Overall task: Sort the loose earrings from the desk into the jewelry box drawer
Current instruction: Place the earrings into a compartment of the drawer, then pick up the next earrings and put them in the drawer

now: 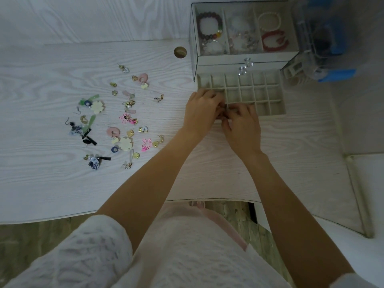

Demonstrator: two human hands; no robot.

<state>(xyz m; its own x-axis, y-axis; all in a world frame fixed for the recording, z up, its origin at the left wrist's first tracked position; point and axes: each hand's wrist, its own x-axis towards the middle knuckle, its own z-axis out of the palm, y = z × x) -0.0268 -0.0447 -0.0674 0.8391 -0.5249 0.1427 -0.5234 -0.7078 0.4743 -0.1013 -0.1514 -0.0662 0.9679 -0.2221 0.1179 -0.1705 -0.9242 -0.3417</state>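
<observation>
Earrings (116, 123) lie scattered across the white tabletop (52, 183), well left of the jewelry box (243, 59), whose divided drawer (268, 96) is pulled out toward the person. Both hands meet over the drawer's near-left corner: the left hand (202, 112) and right hand (242, 126) have fingers curled together, each grip narrow on something small and dark between them, too hidden to identify. Bracelets (209, 28) sit in the box's top compartments.
</observation>
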